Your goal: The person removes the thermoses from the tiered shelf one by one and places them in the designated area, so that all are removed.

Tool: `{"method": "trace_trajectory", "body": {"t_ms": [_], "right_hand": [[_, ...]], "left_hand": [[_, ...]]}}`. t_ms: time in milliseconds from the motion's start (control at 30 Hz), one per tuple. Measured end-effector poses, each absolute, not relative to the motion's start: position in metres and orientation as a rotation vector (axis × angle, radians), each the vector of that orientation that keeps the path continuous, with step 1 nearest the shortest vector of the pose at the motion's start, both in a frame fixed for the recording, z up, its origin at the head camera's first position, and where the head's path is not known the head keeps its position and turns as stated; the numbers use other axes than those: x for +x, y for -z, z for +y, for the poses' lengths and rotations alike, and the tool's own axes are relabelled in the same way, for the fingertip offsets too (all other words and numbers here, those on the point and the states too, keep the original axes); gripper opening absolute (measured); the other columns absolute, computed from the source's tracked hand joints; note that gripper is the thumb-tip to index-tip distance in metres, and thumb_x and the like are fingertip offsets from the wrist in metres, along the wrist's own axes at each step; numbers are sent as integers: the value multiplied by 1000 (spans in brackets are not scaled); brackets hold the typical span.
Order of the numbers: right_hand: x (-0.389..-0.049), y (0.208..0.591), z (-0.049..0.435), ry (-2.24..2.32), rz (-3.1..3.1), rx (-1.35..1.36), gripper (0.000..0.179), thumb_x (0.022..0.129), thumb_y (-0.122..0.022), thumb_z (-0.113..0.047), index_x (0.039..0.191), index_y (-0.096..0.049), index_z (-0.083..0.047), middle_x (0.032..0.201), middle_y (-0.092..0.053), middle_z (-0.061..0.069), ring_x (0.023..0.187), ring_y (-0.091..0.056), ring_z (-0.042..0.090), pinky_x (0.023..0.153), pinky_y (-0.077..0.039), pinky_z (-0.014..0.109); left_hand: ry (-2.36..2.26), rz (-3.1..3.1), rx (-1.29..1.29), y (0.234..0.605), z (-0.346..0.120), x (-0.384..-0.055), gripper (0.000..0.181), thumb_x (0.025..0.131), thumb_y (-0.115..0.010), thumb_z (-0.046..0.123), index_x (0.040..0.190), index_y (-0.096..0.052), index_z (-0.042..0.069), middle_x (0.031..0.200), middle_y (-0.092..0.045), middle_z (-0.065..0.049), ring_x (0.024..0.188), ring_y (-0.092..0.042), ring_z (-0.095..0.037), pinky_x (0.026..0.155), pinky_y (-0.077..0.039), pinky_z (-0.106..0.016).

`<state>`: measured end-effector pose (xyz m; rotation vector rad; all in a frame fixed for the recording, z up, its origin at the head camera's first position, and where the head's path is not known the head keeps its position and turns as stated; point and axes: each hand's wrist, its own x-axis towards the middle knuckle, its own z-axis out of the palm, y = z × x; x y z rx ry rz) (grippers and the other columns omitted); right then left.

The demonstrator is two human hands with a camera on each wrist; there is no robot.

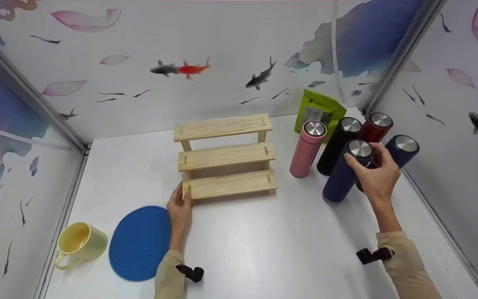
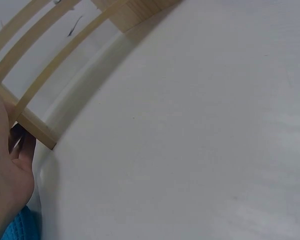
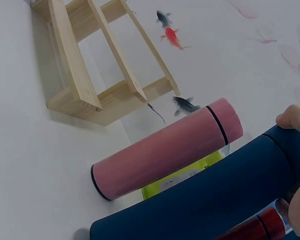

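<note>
My right hand (image 1: 379,176) grips a dark blue thermos (image 1: 340,179) near its steel-topped lid, thumb on one side and fingers on the other. In the right wrist view this blue thermos (image 3: 205,192) lies across the lower part, beside a pink thermos (image 3: 165,152). At the left end of the lowest step of a three-tier wooden rack (image 1: 230,185), my left hand (image 1: 179,214) holds the board's edge, with the thumb at the board. The left wrist view shows that hand (image 2: 7,165) around the rack's side piece (image 2: 37,131), some fingers hidden behind the wood.
Behind the held thermos stand a black thermos (image 1: 338,147), a red one (image 1: 376,124) and another blue one (image 1: 403,151). A green pouch (image 1: 318,104) leans by the back wall. A blue round mat (image 1: 139,245) and a yellow mug (image 1: 83,243) are at the left.
</note>
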<state>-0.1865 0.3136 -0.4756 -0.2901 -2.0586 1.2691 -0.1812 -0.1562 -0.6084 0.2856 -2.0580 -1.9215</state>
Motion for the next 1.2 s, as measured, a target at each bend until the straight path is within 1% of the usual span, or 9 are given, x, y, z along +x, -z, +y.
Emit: {"method": "trace_trajectory", "body": {"t_ms": [167, 300, 467, 533, 667, 833, 900, 1067, 1200], "right_hand": [[-188, 478, 321, -1260, -2069, -361, 53, 74, -91, -22, 120, -70, -8, 107, -72, 5, 94, -62, -1, 82, -48, 10], [-190, 477, 325, -1273, -2070, -409, 56, 73, -92, -24, 122, -70, -9, 111, -73, 6, 98, -63, -3, 84, -50, 9], [-192, 478, 328, -1280, -2072, -442, 57, 73, -92, -23, 124, -70, -9, 117, -73, 9, 101, -65, -2, 87, -52, 9], [-192, 479, 328, -1280, -2077, -447, 57, 73, -92, -23, 124, -70, -10, 119, -73, 10, 103, -65, -2, 89, -52, 10], [-194, 480, 330, -1292, -2081, -463, 57, 73, -92, -24, 125, -70, -11, 119, -72, 8, 104, -65, -1, 90, -53, 12], [-196, 483, 333, -1302, -2073, -476, 57, 73, -92, -25, 124, -70, -11, 117, -72, 5, 102, -65, 0, 90, -52, 11], [-196, 483, 333, -1304, -2070, -476, 57, 74, -92, -26, 124, -70, -11, 118, -71, 5, 103, -65, 1, 91, -53, 12], [-194, 484, 333, -1315, -2064, -484, 59, 75, -91, -26, 127, -68, -10, 122, -70, 7, 107, -64, 3, 94, -53, 14], [-192, 485, 332, -1305, -2086, -470, 63, 77, -89, -24, 133, -64, -7, 127, -68, 10, 114, -64, 10, 99, -53, 19]], "left_hand": [[1936, -2067, 302, 608, -156, -181, 47, 99, -57, -4, 144, -47, -12, 148, -50, -31, 140, -48, -41, 113, -44, -36], [1937, -2043, 286, 608, -157, -181, 46, 99, -57, -5, 143, -48, -12, 147, -51, -31, 139, -49, -41, 112, -45, -35], [1922, -2039, 275, 608, -157, -182, 46, 98, -58, -5, 142, -47, -14, 146, -51, -33, 138, -49, -43, 110, -47, -30], [1923, -2043, 273, 608, -157, -182, 47, 98, -58, -5, 143, -47, -14, 146, -50, -33, 138, -49, -43, 111, -47, -30], [1924, -2046, 279, 607, -157, -182, 47, 99, -58, -4, 143, -47, -14, 147, -50, -33, 139, -48, -43, 112, -46, -34], [1920, -2047, 278, 608, -157, -181, 47, 99, -59, -2, 143, -46, -14, 147, -49, -33, 139, -47, -43, 115, -43, -41], [1915, -2045, 277, 615, -158, -185, 47, 99, -59, -2, 143, -46, -14, 147, -50, -33, 140, -47, -42, 115, -41, -44], [1910, -2021, 281, 639, -160, -195, 47, 101, -58, 0, 145, -46, -12, 149, -48, -31, 142, -45, -41, 117, -39, -44], [1895, -2054, 301, 642, -162, -195, 47, 101, -59, 2, 146, -47, -9, 149, -49, -29, 142, -46, -39, 117, -39, -44]]}}
